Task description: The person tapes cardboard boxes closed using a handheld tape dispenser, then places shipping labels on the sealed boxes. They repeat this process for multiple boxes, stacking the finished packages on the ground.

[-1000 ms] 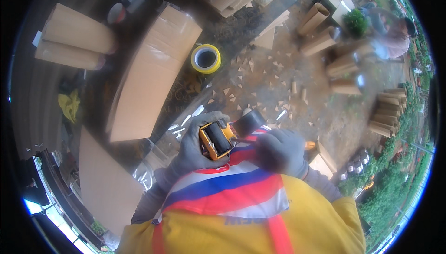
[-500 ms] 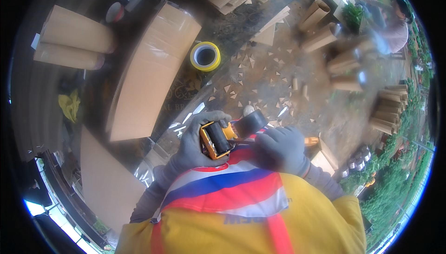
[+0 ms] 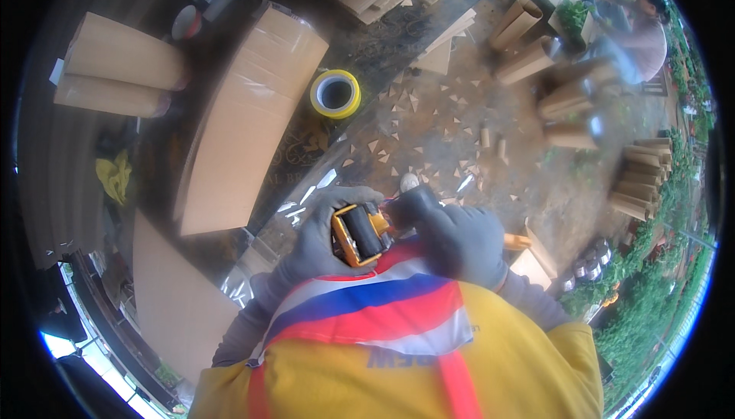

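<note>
My left hand in a grey glove is wrapped round the roller end of an orange tape dispenser. Its black roller faces up at me, close to my chest. My right hand, also gloved, is closed at the other end, where an orange handle end shows past the wrist side. Between the hands sits the dispenser's dark round hub, blurred and partly covered by the right fingers. I cannot see whether tape is loaded on it.
A yellow tape roll and a long cardboard panel lie on the dark table. Cardboard rolls lie at left. Cardboard scraps litter the floor; standing cardboard tubes and a co-worker are at far right.
The dark hub has turned and shifted slightly toward my right hand. My left hand and the roller have moved slightly right. The co-worker has shifted a little to the left.
</note>
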`<state>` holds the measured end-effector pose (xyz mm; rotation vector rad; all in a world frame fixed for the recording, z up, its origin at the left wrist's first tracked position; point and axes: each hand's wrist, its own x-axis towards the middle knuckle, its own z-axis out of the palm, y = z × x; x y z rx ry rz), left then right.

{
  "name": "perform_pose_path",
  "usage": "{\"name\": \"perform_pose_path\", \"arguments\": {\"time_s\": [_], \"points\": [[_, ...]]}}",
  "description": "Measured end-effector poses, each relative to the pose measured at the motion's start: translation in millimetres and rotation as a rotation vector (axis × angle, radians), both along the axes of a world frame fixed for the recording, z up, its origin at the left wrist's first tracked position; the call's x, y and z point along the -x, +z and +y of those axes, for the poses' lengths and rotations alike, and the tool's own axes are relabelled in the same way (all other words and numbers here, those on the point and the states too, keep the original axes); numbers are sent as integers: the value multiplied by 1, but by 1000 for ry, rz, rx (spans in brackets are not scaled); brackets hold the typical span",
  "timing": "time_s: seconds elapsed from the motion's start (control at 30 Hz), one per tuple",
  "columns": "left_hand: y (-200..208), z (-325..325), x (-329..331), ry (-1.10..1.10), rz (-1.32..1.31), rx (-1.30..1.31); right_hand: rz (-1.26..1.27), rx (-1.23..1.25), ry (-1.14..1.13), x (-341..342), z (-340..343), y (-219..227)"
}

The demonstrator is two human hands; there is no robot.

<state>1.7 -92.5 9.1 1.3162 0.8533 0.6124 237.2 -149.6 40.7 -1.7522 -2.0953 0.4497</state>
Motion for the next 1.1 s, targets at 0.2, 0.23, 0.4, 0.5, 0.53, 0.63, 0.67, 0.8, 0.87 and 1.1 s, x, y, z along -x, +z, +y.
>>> {"name": "perform_pose_path", "arguments": {"time_s": [0.2,0.23,0.4,0.5,0.53,0.63,0.67,0.8,0.87,1.1], "points": [[-1,2,-2,58,-67,127,34,-223,65,-3,-3,-3],[0,3,-2,58,-66,121,51,-242,82,-4,-3,-4],[11,4,-6,54,36,173,4,-94,-1,-2,-2,-4],[9,9,-7,-7,23,-136,43,-129,-44,-1,-4,-4],[8,9,-8,-33,2,-273,82,-218,-37,-2,-5,-5],[2,10,-8,30,-7,23,68,-253,34,-5,-6,-8],[1,8,-7,35,7,52,51,-236,60,-7,-6,-9],[-1,3,0,-19,45,310,3,-102,60,-10,-7,-11],[-2,3,1,17,-27,451,47,-121,38,-9,-8,-11],[6,4,-6,8,-27,365,35,-174,58,-6,-7,-8]]}}
